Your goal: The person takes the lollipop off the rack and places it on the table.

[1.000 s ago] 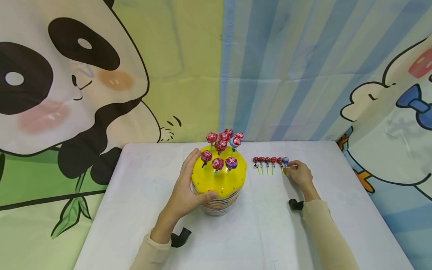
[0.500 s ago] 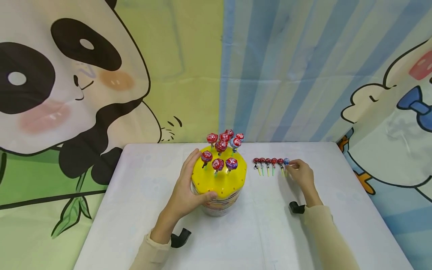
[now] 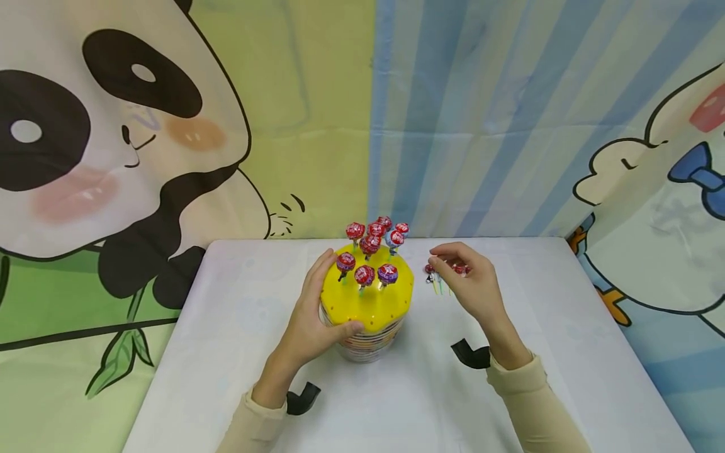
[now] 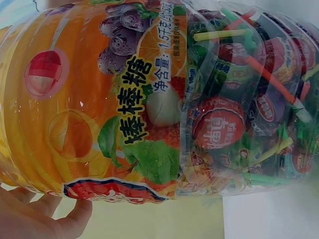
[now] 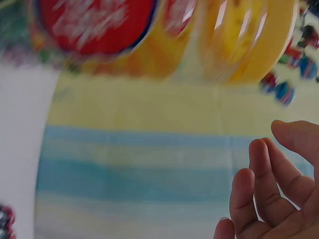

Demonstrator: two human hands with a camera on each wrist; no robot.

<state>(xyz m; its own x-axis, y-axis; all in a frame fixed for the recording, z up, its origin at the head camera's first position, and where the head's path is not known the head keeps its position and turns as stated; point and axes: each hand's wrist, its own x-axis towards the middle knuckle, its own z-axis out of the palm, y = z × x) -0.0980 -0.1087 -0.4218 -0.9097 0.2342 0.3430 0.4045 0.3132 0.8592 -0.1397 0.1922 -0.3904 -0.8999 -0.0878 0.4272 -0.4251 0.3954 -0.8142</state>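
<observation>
A clear ribbed candy jar (image 3: 364, 353) with a yellow lid (image 3: 370, 311) stands upright on the table. Several wrapped lollipops (image 3: 365, 275) stick up from the lid. My left hand (image 3: 308, 321) grips the jar near its top, thumb in front and fingers round the left side. In the left wrist view the jar's printed label (image 4: 132, 99) and the lollipops packed inside it (image 4: 219, 122) fill the picture. My right hand (image 3: 476, 286) is raised over a row of loose lollipops (image 3: 428, 269), hiding part of it. In the right wrist view nothing shows between its bent fingers (image 5: 271, 189) and thumb.
The white table (image 3: 243, 296) reaches back to a cloth backdrop (image 3: 317, 126) with a panda and striped panels. Black straps (image 3: 302, 399) hang from both wrists close over the tabletop.
My right hand has left the blue lollipop at the row's right end and moved left and up, towards the jar. My left hand and the jar have stayed put.
</observation>
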